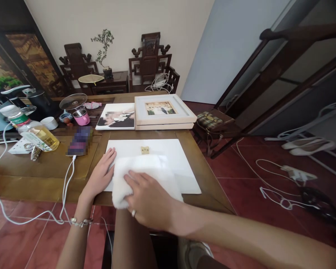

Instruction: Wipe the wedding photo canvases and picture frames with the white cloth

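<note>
A flat white board (pixel 182 164) lies near the front edge of the wooden table, with a small gold-coloured metal piece (pixel 145 150) on its surface. My left hand (pixel 102 173) rests on the board's left edge, fingers stretched out and holding nothing. Under my right hand (pixel 151 200) is a fluffy white cloth (pixel 145 164), gripped near its front left part and pressed on the board. The cloth covers much of the board's middle and front. A ring shows on the right hand, a bracelet on the left wrist.
Behind the board lie a framed wedding picture (pixel 184 108) and a photo panel (pixel 116 116). To the left are a charging phone (pixel 80 141), an oil-coloured bottle (pixel 42 136), a pink cup (pixel 81 117) and a kettle (pixel 42 102). A white cable (pixel 64 194) hangs over the front edge.
</note>
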### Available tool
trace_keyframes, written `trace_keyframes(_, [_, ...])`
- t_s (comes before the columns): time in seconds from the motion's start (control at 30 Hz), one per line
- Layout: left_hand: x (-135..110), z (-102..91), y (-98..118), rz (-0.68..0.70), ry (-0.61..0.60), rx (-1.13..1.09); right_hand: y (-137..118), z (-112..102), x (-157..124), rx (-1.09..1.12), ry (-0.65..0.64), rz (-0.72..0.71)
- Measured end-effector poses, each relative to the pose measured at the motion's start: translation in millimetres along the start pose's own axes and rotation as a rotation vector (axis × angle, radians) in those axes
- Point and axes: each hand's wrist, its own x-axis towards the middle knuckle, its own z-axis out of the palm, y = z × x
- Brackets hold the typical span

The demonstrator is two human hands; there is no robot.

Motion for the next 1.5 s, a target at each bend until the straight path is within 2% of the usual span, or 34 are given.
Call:
trace_keyframes(0.17, [1.5, -0.8, 6.5, -0.055, 0.009, -0.040, 45.8, 7.9, 32.1, -0.109, 0.059, 0.187])
trace_keyframes(0.3, [2.0, -4.7, 11.4, -0.137, 0.029, -0.202, 59.1, 19.5, 57.3, -0.188, 0.059, 0.242])
trace_keyframes(0.37, [1.5, -6.2, 11.0, -0.158, 0.055, -0.252, 54.0, 22.6, 61.4, -0.184, 0.071, 0.184])
trace_keyframes(0.43, [0.4, -6.6, 9.5, -0.167, 0.115, -0.261, 43.2, 22.4, 57.4, -0.161, 0.091, 0.054])
trace_keyframes(0.57, [-3.1, -6.0, 9.2, -0.150, 0.203, -0.242, 15.9, 14.1, 32.0, -0.072, 0.097, -0.205])
trace_keyframes(0.67, [-4.4, -5.6, 12.0, -0.115, 0.191, -0.231, 3.0, 5.0, 12.0, 0.006, 0.080, -0.263])
trace_keyframes(0.8, [-2.7, -3.5, 12.4, -0.120, 0.146, -0.179, 12.6, -9.5, 1.7, 0.111, -0.034, -0.143])
trace_keyframes(0.9, [-0.4, -0.9, 9.7, -0.080, 0.080, -0.100, 42.2, -21.2, 6.8, 0.165, -0.110, 0.065])
trace_keyframes(1.03, [0.8, 1.9, 6.9, -0.040, 0.054, -0.014, 89.6, -27.0, 28.5, 0.200, -0.072, 0.277])
trace_keyframes(1.17, [0.4, 2.1, 6.7, -0.028, 0.055, 0.012, 110.1, -18.2, 64.1, 0.264, -0.017, 0.272])
trace_keyframes(1.3, [-0.9, 0.5, 6.0, -0.038, 0.055, 0.015, 101.4, -8.5, 92.3, 0.269, -0.014, 0.210])
trace_keyframes(1.4, [-2.2, -0.5, 4.7, -0.043, 0.048, 0.004, 96.8, -7.7, 92.9, 0.241, -0.012, 0.226])
trace_keyframes(1.5, [-3.2, -1.2, 4.4, -0.031, 0.034, -0.004, 104.6, -12.9, 71.4, 0.207, -0.016, 0.295])
